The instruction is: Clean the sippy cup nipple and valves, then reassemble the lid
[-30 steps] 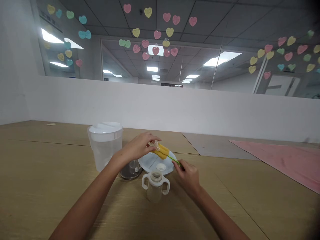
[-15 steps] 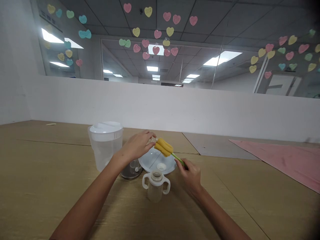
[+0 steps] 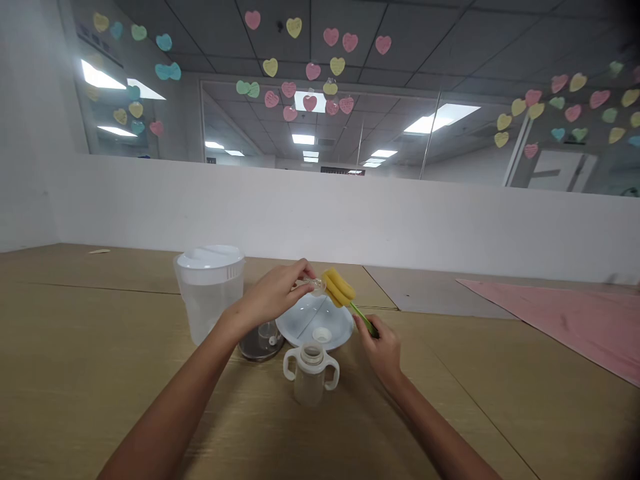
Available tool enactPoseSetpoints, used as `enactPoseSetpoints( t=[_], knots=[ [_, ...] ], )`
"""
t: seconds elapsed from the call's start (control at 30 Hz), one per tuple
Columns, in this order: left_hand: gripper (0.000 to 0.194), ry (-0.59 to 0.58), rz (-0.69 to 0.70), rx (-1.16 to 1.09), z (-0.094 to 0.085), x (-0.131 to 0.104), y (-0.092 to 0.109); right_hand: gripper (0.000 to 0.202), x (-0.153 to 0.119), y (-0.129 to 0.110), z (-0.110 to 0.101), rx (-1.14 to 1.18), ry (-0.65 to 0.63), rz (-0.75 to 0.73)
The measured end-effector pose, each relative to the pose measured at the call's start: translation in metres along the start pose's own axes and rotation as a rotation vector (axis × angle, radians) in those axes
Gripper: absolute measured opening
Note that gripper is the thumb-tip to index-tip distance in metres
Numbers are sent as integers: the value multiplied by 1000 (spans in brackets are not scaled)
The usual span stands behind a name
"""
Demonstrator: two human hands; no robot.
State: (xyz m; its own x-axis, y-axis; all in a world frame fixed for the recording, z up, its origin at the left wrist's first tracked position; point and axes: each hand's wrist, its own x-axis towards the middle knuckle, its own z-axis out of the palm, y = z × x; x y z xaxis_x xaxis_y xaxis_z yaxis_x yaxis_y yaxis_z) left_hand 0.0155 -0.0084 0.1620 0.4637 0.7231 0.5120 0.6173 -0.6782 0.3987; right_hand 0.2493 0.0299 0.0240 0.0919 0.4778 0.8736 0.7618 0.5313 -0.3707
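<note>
- Head view: L hand (image 3: pixel 280 288) pinching small clear piece (image 3: pixel 317 287) btwn thumb & fingertips, up over the bowl; piece partly hidden by fingers, exact shape unclear.
- R hand (image 3: pixel 382 347) closed round green handle of sponge brush (image 3: pixel 339 287); yellow head tilted up to the left, right by the clear piece; can't tell if touching.
- Pale bowl (image 3: pixel 341 325) on table below both, w/ small white ring (image 3: pixel 321 335) inside, nr front.
- 2-handled bottle (image 3: pixel 309 383) upright just in front of bowl, mouth uncovered.
- Dark round dish (image 3: pixel 249 353) left of bowl, partly behind L forearm, clear item in it, details unclear.
- Lidded pitcher (image 3: pixel 213 293) farther left, upright, translucent w/ white lid.
- Pink sheet (image 3: pixel 560 317) flat on table, far right, well apart from bottle etc.
</note>
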Motion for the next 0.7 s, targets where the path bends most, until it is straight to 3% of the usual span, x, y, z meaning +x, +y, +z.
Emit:
enactPoseSetpoints(
  t=[0.17,0.27,0.33,0.4,0.5,0.57,0.7],
  knots=[
    [15,92,-26,175,2,4,-1,34,-2,0,0,-35,28,-152],
    [18,186,-145,393,-1,7,-5,31,-6,-2,0,-61,-11,-293],
    [21,188,-237,526,-5,7,-9,30,-8,-4,0,-59,-26,-343],
    [19,85,-315,624,-8,5,-15,30,-8,-6,0,-52,-27,-334],
    [12,-245,-448,692,-6,2,-29,31,-7,-4,0,-47,-20,-274],
    [14,-406,-510,686,0,2,-39,32,-6,-1,0,-49,-11,-245],
    [17,-494,-556,666,14,8,-57,31,-5,3,1,-56,-9,-244]
  ],
)
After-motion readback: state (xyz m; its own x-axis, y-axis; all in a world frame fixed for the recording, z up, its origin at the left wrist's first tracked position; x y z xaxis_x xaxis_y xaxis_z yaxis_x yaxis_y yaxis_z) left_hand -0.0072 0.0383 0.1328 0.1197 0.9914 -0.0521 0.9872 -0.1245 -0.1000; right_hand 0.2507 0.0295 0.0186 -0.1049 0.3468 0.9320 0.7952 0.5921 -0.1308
